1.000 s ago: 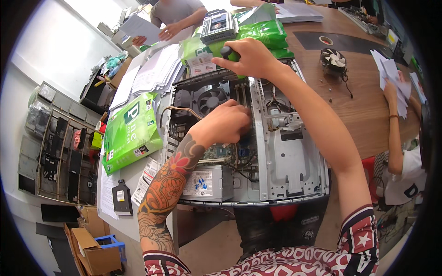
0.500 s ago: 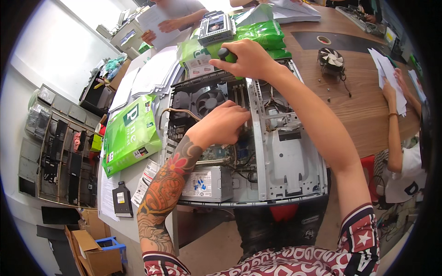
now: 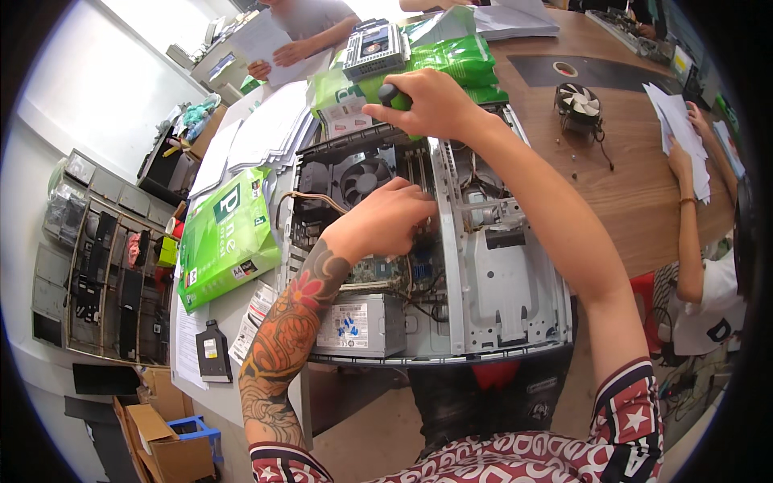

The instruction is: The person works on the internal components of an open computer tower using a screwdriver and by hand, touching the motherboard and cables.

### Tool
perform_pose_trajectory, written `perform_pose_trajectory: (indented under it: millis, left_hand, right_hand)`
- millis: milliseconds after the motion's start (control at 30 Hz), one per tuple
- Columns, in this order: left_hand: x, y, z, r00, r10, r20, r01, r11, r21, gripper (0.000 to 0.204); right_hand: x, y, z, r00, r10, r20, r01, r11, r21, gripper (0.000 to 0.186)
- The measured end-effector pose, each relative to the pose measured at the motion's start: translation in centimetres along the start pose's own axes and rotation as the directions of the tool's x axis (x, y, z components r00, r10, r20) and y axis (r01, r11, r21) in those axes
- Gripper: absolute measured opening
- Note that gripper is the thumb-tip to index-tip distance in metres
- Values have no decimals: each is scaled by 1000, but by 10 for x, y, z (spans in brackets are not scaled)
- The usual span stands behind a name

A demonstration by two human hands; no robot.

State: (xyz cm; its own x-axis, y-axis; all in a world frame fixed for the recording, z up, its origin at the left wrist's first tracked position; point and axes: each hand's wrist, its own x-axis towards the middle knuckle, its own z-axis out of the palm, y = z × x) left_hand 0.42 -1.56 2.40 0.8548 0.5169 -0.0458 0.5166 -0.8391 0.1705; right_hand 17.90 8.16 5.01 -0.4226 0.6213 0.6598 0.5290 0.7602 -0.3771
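An opened desktop computer case lies flat in front of me. My right hand is wrapped round the handle of a screwdriver, black on top with green, held above the case's far edge; its tip is hidden. Down inside the case, my left hand is curled over the area beside the memory slots, and its fingertips are out of sight. A black fan sits just beyond that hand. Part of the circuit board shows below it, and a silver power supply lies nearest me.
Green paper packs and loose sheets lie left of the case. A metal drive unit rests on packs behind it. At right are a cooler fan, small screws and a tape roll. Other people hold papers across the table.
My right hand and the screwdriver have shifted very slightly left. My left hand stays in nearly the same place inside the case.
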Motion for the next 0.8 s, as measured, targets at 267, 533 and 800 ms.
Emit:
perform_pose_trajectory:
  millis: [267,533,800]
  left_hand:
    - [0,0,2,998,17,-68,-17,1000,8,24]
    - [3,-2,2,999,14,-45,-14,1000,-8,19]
    - [3,-1,1,998,15,-65,-16,1000,-3,17]
  right_hand:
    - [2,4,4,999,-38,-30,37,999,-30,58]
    - [-1,3,2,1000,-15,-26,14,999,-36,57]
    - [2,1,-1,1000,-13,-13,13,1000,-22,60]
